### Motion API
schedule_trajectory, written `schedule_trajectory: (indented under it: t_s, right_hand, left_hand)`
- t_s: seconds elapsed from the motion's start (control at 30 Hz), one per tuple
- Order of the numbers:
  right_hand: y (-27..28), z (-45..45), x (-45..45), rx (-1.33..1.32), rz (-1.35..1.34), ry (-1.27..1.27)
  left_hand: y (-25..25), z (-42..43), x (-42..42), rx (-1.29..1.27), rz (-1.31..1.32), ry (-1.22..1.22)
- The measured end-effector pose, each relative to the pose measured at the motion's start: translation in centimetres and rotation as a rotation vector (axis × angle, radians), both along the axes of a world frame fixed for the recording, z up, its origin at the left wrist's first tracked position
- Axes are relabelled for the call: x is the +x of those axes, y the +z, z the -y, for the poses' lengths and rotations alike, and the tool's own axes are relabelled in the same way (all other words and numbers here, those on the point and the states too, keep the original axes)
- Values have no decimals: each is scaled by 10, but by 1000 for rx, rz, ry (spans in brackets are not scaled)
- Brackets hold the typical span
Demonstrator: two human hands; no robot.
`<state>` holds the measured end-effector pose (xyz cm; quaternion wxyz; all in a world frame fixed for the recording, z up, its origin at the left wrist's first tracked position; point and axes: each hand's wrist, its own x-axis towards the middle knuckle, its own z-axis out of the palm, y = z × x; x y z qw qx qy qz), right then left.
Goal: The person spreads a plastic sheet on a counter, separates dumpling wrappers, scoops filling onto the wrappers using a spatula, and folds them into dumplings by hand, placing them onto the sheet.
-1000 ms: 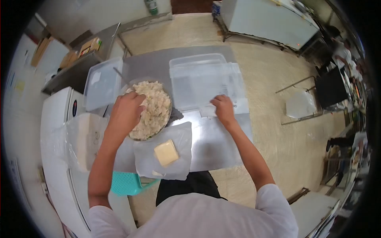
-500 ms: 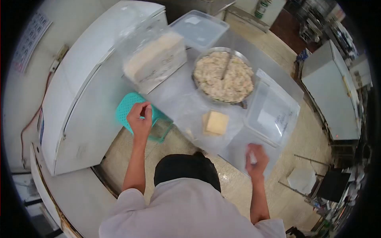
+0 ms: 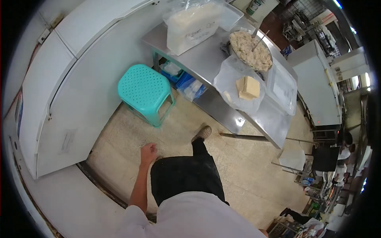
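My left hand (image 3: 148,153) hangs low over the floor, beside my dark apron, with its fingers curled and nothing visible in them. My right hand is out of view. The turquoise plastic stool (image 3: 143,87) is the nearest thing beyond my left hand, not touched by it. On the metal table (image 3: 190,65) ahead, a stack of pale yellow square sheets (image 3: 249,87) rests on a white plastic sheet (image 3: 235,75). Behind it sits a round metal bowl heaped with a pale chunky mixture (image 3: 247,45), with a utensil handle sticking out.
A clear plastic-bagged block (image 3: 192,27) stands at the table's left end. A clear plastic lid (image 3: 281,85) lies at the right. Blue crates (image 3: 190,85) are under the table. White freezers (image 3: 89,91) line the left side, and a white chair (image 3: 291,159) stands at right.
I have stepped back from the table, which now appears farther off. My left hand has dropped lower, and my right hand has left the view.
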<state>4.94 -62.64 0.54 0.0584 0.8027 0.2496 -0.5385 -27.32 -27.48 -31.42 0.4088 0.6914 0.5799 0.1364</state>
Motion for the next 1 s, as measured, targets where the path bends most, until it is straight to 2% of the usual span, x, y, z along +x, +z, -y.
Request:
schedule_trajectory:
  t_s: [0.07,0.13,0.17,0.2,0.27,0.3,0.33,0.4,0.5,0.53,0.63,0.73,0.8,0.83,0.87,0.93,0.97,1.0]
  right_hand:
    - [-11,-3,-15,96,41,34]
    - [-18,-11,-23,199,80,96]
    - [-18,-17,-25,256,99,128]
    - [-16,-19,-28,307,117,153]
    - [-6,-18,-35,401,158,192]
    - [2,-15,-37,447,187,212]
    - [13,-10,-40,492,215,226]
    - [41,0,-43,578,292,252]
    - [89,9,-44,708,442,292]
    - [104,10,-46,745,489,306]
    - [140,2,-52,879,638,356]
    - [165,-25,-56,1037,754,416]
    - [169,-58,-58,1158,783,455]
    - [166,-79,-58,1220,776,472]
    - [157,-103,-57,1283,756,478]
    - [123,-157,-51,1384,660,467]
    - [97,-187,-46,1424,599,456]
    - [61,-219,-40,1444,518,432]
  left_hand:
    - [33,-22,-19,-67,208,88]
    - [109,-75,-32,-49,512,149]
    - [175,-98,-29,200,500,172]
    - [207,-126,-42,329,600,160]
    - [317,-153,-44,647,541,233]
    - [359,-160,-44,806,574,227]
    - [391,-165,-43,855,704,189]
    - [429,-173,-42,1000,773,109]
    - [446,-160,-33,979,792,27]
    - [440,-155,-29,970,809,8]
    - [397,-143,-23,722,724,-69]
    - [318,-148,-6,392,682,-156]
    - [237,-160,10,178,658,-254]
    - [198,-157,23,24,608,-199]
    - [152,-159,35,-73,566,-251]
    - [51,-149,68,-289,500,-194]
    - [-3,-135,83,-370,614,-152]
    - [-55,-124,103,-483,582,-91]
